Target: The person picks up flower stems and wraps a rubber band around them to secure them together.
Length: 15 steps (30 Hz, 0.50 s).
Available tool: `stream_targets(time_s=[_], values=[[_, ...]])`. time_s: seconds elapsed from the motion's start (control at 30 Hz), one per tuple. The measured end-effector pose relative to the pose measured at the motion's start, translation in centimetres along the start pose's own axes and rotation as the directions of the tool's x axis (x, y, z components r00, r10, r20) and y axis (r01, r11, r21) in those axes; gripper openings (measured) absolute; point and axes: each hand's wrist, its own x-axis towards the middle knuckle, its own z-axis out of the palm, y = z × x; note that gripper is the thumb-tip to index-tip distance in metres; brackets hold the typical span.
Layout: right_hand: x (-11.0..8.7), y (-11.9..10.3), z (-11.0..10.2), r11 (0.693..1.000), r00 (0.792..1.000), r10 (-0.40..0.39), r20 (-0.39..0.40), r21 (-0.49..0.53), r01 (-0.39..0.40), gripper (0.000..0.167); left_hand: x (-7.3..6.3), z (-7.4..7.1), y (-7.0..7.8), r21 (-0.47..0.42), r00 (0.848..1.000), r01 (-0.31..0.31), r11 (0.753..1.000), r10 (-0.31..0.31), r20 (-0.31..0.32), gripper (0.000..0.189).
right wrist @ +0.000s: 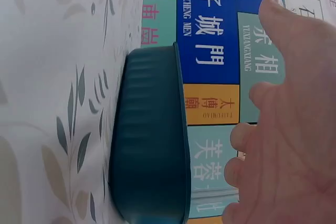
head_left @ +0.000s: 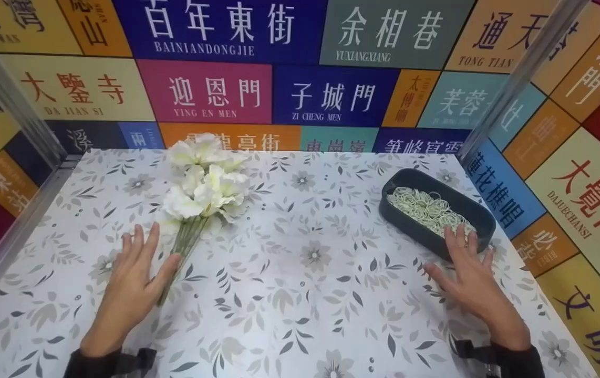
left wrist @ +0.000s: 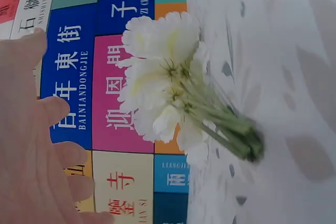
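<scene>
A bunch of white artificial flowers [head_left: 205, 189] with green stems [left wrist: 231, 129] lies on the left half of the table. Just left of the stems is my left hand [head_left: 134, 283], its fingers extended and holding nothing; in the left wrist view the blooms appear beyond the palm. On the right stands a dark green oblong container [right wrist: 149, 135] with many pale, thin rubber-band-like loops [head_left: 428, 207] in it. My right hand [head_left: 471, 281], fingers spread, hovers by its near right end, overlapping the rim in the head view. Whether it touches the rim I cannot tell.
A white cloth with grey flowers and leaves covers the table [head_left: 289, 315]. Panels with colourful Chinese place names [head_left: 205, 94] stand behind and at both sides. Metal posts [head_left: 520, 79] rise at the back corners.
</scene>
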Motion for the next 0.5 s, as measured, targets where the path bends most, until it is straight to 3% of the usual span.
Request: stream_targets(time_s=[0.1, 0.2, 0.23, 0.3, 0.43, 0.5], values=[[-0.4, -0.4, -0.5, 0.990, 0.999, 0.035, 0.033, 0.138, -0.039, 0.102, 0.4, -1.0, -0.5, -0.181, 0.992, 0.090, 0.979, -0.073, 0.101, 0.079], [-0.8, -0.8, -1.1, 0.977, 0.993, 0.080, 0.083, 0.193, -0.095, 0.110, 1.3, -2.1, -1.3, -0.224, 0.968, 0.184, 0.957, -0.138, 0.208, 0.084], [-0.8, -0.9, -1.2, 0.976, 0.990, 0.091, 0.104, 0.190, -0.110, 0.110, 1.7, -2.4, -1.5, -0.237, 0.953, 0.227, 0.945, -0.165, 0.253, 0.085], [-0.8, -1.1, -1.3, 0.974, 0.984, 0.099, 0.149, 0.188, -0.126, 0.110, 2.7, -2.7, -2.0, -0.278, 0.907, 0.330, 0.902, -0.222, 0.357, 0.089], [-0.6, -1.6, -0.9, 0.975, 0.973, 0.041, 0.228, 0.205, -0.089, 0.103, 4.8, -2.8, -2.9, -0.340, 0.794, 0.515, 0.787, -0.290, 0.534, 0.093], [-0.2, -1.8, -0.5, 0.973, 0.965, -0.002, 0.262, 0.223, -0.058, 0.101, 5.5, -2.6, -3.3, -0.338, 0.757, 0.560, 0.756, -0.302, 0.580, 0.095]])
